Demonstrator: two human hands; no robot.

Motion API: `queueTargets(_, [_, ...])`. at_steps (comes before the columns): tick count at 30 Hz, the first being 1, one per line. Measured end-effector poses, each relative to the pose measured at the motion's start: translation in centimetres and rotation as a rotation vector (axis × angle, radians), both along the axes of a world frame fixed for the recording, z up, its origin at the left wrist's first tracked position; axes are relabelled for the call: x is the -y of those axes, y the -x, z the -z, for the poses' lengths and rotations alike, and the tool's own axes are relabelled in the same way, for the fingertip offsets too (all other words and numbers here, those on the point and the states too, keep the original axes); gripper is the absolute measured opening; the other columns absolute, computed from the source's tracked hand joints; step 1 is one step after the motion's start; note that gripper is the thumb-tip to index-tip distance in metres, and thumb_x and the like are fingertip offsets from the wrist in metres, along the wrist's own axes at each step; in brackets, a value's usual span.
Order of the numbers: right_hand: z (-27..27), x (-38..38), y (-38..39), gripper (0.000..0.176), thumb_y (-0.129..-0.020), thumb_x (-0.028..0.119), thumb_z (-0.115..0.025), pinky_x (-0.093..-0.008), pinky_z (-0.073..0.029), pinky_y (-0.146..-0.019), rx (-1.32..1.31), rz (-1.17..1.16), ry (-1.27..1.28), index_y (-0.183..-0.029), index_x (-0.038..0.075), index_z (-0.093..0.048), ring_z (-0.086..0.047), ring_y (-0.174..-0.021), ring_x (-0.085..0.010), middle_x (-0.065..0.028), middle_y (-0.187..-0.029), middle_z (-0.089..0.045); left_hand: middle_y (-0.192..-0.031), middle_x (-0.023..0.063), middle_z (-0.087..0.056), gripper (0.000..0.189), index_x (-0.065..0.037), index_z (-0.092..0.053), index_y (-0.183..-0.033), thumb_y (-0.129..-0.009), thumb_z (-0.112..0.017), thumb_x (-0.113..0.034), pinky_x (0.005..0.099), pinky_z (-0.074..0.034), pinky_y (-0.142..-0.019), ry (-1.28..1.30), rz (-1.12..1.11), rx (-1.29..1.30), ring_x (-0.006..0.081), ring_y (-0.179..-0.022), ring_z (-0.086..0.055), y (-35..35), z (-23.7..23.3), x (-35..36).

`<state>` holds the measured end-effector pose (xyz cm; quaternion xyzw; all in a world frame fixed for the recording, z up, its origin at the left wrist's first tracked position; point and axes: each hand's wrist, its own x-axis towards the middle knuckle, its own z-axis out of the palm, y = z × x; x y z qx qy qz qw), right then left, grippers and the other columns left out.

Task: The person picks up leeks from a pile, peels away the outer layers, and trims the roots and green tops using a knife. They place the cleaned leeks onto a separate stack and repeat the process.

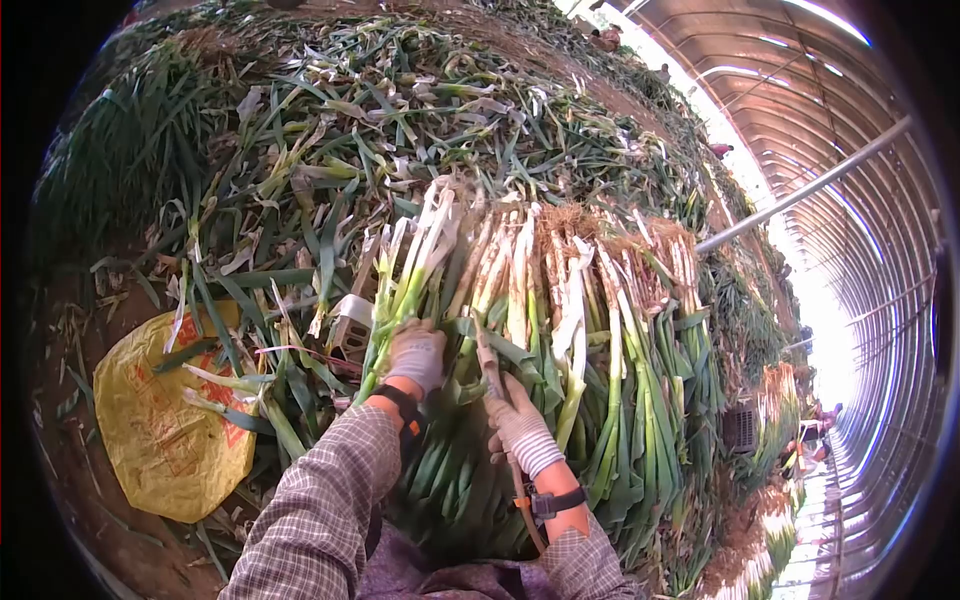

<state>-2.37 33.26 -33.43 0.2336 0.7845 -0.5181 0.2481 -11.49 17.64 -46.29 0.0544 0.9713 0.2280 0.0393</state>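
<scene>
Probably partway: leeks (614, 350) lined up mid-frame, greens (140, 150) heaped upper left; left hand (417, 355) clamped on stalks (411, 290), right hand (522, 425) gripping stick (488, 365).

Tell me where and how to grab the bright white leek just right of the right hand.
I'd grip the leek around its pale shank, coming from above. It lies on top of the row of leeks, so its upper side is exposed, and the narrow, firm-looking shank should suit a closing hand better than the green leaves.
</scene>
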Motion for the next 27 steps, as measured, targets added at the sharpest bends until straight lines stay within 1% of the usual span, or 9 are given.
queueTargets(4, [-2.0,-3.1,-1.4,0.054,-0.096,0.034,-0.055,-0.0303,-0.045,-0.036,0.074,0.142,0.293,-0.145,0.028,-0.034,-0.05,-0.042,-0.0125,-0.0042,-0.079,-0.055,-0.114,0.0084,-0.062,0.025,-0.014,-0.069,-0.101,-0.078,-0.061,-0.012,0.0403,-0.043,-0.096,-0.004,-0.129,0.006,0.0267,-0.115,-0.055,1.1,-0.7,2.3])
queueTargets(8, [-4.7,-4.9,-6.7,0.058,-0.097,0.032,-0.055,-0.0297,-0.045,-0.036,-0.031,0.174,0.523,-0.148,0.026,-0.029,-0.053,-0.043,-0.0136,-0.0071,-0.085,-0.058,-0.102,0.0137,-0.066,0.021,-0.01,-0.067,-0.094,-0.081,-0.065,-0.027,0.0398,-0.048,-0.087,-0.428,-0.088,-0.098,0.0348,-0.1,-0.062,1.0,-2.0,0.1])
queueTargets(9, [-4.7,-5.2,-7.5,0.058,-0.097,0.031,-0.055,-0.0298,-0.045,-0.036,-0.038,0.18,0.547,-0.149,0.025,-0.029,-0.054,-0.043,-0.0139,-0.0074,-0.085,-0.058,-0.105,0.0182,-0.066,0.029,-0.006,-0.064,-0.095,-0.082,-0.066,-0.032,0.0426,-0.048,-0.088,-0.481,-0.108,0.137,0.0364,-0.103,-0.061,0.5,-3.2,-1.0])
queueTargets(11, [-4.9,-5.9,-8.8,0.059,-0.097,0.029,-0.055,-0.0301,-0.046,-0.036,-0.057,0.197,0.584,-0.15,0.025,-0.027,-0.055,-0.044,-0.0145,-0.008,-0.086,-0.059,-0.11,0.0194,-0.066,0.036,-0.006,-0.064,-0.107,-0.081,-0.068,-0.031,0.0437,-0.049,-0.091,-0.241,-0.054,0.253,0.0349,-0.108,-0.062,0.5,0.1,-4.1])
queueTargets(15, [-4.8,-4.9,-9.7,0.061,-0.095,0.018,-0.057,-0.0276,-0.043,-0.037,-0.206,0.04,0.196,-0.149,0.02,-0.03,-0.051,-0.042,-0.0114,-0.0053,-0.081,-0.055,-0.102,0.0258,-0.065,0.037,0.0,-0.058,-0.098,-0.077,-0.069,-0.029,0.0465,-0.049,-0.088,-0.401,-0.155,0.22,0.0413,-0.101,-0.062,0.8,1.1,-4.5])
queueTargets(20, [-3.7,-3.2,-12.2,0.065,-0.091,0.022,-0.063,-0.0281,-0.047,-0.045,-0.087,-0.154,0.094,-0.148,0.017,-0.032,-0.056,-0.047,-0.0148,-0.0097,-0.087,-0.062,-0.104,0.02,-0.067,0.056,0.001,-0.054,-0.121,-0.074,-0.07,-0.025,0.0388,-0.053,-0.079,-0.647,-0.255,0.416,0.0321,-0.092,-0.067,-1.0,-3.2,-0.8])
queueTargets(22, [2.5,-3.4,-10.7,0.064,-0.09,0.024,-0.063,-0.03,-0.049,-0.047,-0.623,-0.334,-0.139,-0.147,0.016,-0.033,-0.058,-0.048,-0.0181,-0.0132,-0.092,-0.064,-0.101,0.019,-0.067,0.064,0.002,-0.049,-0.129,-0.073,-0.07,-0.022,0.0358,-0.053,-0.076,-0.843,-0.159,0.396,0.0281,-0.088,-0.067,-1.9,-1.1,-0.1])
queueTargets(24, [3.9,-2.5,-9.4,0.062,-0.089,0.027,-0.063,-0.0331,-0.051,-0.051,-0.714,-0.34,-0.26,-0.144,0.016,-0.036,-0.062,-0.05,-0.023,-0.0188,-0.095,-0.066,-0.101,0.0174,-0.066,0.078,0.004,-0.039,-0.139,-0.071,-0.071,-0.018,0.0323,-0.053,-0.075,-1.012,-0.11,0.48,0.0236,-0.088,-0.065,-3.0,0.7,0.3])
queueTargets(27, [-0.2,0.4,-6.4,0.061,-0.091,0.026,-0.061,-0.0347,-0.052,-0.05,-0.156,-0.082,-0.087,-0.145,0.017,-0.035,-0.06,-0.048,-0.0215,-0.0161,-0.088,-0.066,-0.106,0.0176,-0.065,0.083,0.004,-0.036,-0.141,-0.07,-0.072,-0.016,0.0319,-0.053,-0.078,-1.103,-0.137,0.454,0.0237,-0.091,-0.065,-5.1,-1.1,1.1])
